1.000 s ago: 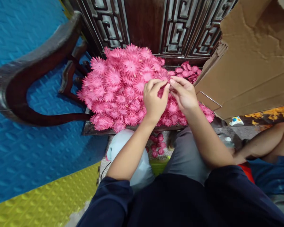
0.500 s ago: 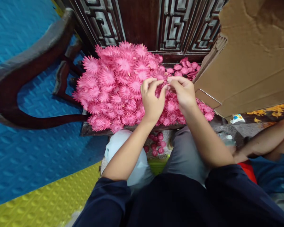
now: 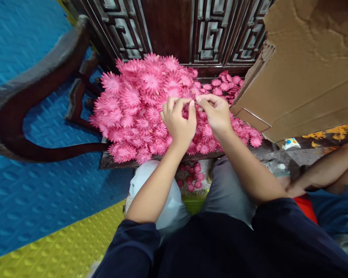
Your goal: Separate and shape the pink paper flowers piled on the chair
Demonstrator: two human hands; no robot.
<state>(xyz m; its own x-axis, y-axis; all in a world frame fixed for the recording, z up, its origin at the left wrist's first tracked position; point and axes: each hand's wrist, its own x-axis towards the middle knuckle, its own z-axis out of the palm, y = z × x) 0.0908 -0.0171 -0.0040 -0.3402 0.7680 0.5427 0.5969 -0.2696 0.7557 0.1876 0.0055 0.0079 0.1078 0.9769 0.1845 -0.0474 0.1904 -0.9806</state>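
A large heap of pink artificial flowers (image 3: pixel 133 112) with thin pointed petals lies on a dark wooden bench (image 3: pixel 121 163). Above its right part my two hands meet, fingertips close together. My left hand (image 3: pixel 178 121) is closed in a pinch, thumb toward the right. My right hand (image 3: pixel 216 116) also pinches, thumb and forefinger pointing left. Between and just beyond the fingertips shows a darker pink flower (image 3: pixel 190 94), which both hands seem to grip. Its lower part is hidden by the fingers.
A big cardboard box (image 3: pixel 304 77) stands on the right, with smaller pink flowers (image 3: pixel 227 82) beside it. A curved wooden armrest (image 3: pixel 5 104) is at left. More flowers (image 3: pixel 195 177) lie on the floor between my knees. Another person's arm (image 3: pixel 327 170) reaches in at right.
Both hands have shifted slightly left together with the flower between them. My left thumb and forefinger have drawn nearer each other.
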